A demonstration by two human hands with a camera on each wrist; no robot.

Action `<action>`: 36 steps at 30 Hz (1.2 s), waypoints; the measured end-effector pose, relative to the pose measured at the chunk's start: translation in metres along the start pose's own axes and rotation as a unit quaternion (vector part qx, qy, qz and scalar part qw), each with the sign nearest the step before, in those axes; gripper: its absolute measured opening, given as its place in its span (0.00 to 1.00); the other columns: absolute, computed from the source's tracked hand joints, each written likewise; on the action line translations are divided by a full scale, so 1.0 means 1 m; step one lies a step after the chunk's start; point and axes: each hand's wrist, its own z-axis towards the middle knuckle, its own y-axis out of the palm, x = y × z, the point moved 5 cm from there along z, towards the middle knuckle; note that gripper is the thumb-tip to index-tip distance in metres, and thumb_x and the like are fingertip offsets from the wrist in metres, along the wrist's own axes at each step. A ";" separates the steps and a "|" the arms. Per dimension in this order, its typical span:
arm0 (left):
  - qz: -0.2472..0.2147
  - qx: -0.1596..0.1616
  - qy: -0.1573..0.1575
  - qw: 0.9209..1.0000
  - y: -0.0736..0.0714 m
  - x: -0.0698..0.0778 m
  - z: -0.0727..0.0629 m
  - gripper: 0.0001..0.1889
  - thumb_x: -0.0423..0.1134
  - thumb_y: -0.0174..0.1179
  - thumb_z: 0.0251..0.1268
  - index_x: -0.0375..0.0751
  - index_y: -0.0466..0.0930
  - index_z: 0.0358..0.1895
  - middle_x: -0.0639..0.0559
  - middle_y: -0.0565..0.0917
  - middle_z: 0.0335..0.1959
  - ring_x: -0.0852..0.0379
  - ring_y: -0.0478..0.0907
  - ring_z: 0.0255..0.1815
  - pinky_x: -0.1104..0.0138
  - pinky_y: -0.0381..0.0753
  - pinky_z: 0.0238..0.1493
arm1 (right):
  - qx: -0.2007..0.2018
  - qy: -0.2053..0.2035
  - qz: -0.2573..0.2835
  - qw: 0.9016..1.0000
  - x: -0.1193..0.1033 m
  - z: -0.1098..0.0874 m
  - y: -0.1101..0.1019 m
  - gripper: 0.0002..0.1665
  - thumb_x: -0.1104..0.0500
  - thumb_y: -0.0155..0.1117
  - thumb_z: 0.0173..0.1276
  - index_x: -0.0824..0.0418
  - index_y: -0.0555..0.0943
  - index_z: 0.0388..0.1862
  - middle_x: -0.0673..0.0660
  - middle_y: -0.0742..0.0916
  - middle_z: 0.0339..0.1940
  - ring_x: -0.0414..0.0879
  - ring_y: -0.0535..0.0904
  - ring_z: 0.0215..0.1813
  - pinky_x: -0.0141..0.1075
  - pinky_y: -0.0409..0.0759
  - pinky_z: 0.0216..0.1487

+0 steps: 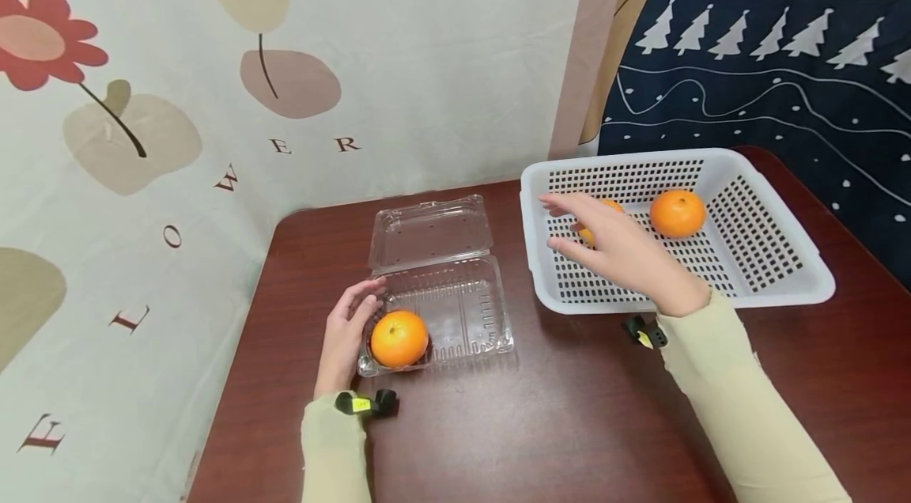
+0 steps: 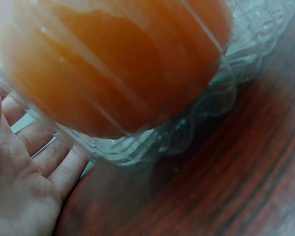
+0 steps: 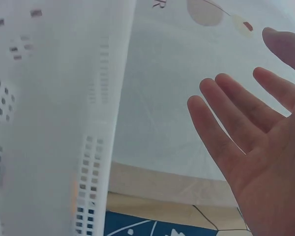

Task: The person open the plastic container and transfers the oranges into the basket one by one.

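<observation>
A clear plastic clamshell box lies with its lid folded back, and one orange sits in its near left corner. My left hand rests along the box's left side, fingers at the rim; the left wrist view shows the orange through the plastic wall beside that hand. Over the white basket hovers my right hand, fingers spread and nothing in them. Beneath it an orange is partly hidden, while another orange lies farther right in the basket. In the right wrist view the hand shows straight fingers.
The dark red wooden table carries both containers, the basket right of the box. Behind the table hangs a pale flower-printed cloth, and to the right a dark blue cloth with white trees. The box's lid lies toward the back.
</observation>
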 end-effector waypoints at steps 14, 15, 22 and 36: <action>0.009 -0.003 -0.006 1.000 0.002 0.007 -0.002 0.17 0.37 0.50 0.65 0.38 0.69 0.56 0.45 0.72 0.57 0.48 0.68 0.56 0.66 0.69 0.55 | 0.032 -0.020 0.048 0.998 -0.012 -0.006 0.017 0.31 0.45 0.56 0.62 0.50 0.64 0.64 0.46 0.72 0.60 0.42 0.76 0.48 0.37 0.77 0.46; 0.007 -0.002 -0.006 1.000 0.002 0.007 -0.002 0.17 0.36 0.50 0.65 0.38 0.69 0.56 0.45 0.72 0.57 0.48 0.68 0.56 0.66 0.69 0.55 | 0.033 -0.020 0.052 0.998 -0.013 -0.007 0.018 0.31 0.46 0.56 0.62 0.49 0.64 0.64 0.46 0.72 0.60 0.43 0.76 0.48 0.37 0.77 0.46; -0.001 0.004 -0.002 1.000 -0.001 -0.006 0.002 0.15 0.37 0.51 0.64 0.43 0.71 0.54 0.49 0.74 0.55 0.52 0.70 0.55 0.69 0.70 0.53 | 0.044 -0.024 0.061 0.997 -0.017 -0.006 0.022 0.30 0.47 0.57 0.62 0.49 0.65 0.63 0.46 0.72 0.59 0.44 0.75 0.48 0.38 0.77 0.45; 0.002 0.001 -0.004 1.000 0.001 -0.001 0.000 0.16 0.37 0.51 0.65 0.41 0.70 0.55 0.48 0.73 0.56 0.51 0.69 0.55 0.70 0.70 0.53 | 0.053 -0.020 0.098 0.994 -0.027 -0.004 0.034 0.29 0.47 0.55 0.63 0.51 0.66 0.63 0.48 0.75 0.55 0.39 0.75 0.48 0.34 0.75 0.47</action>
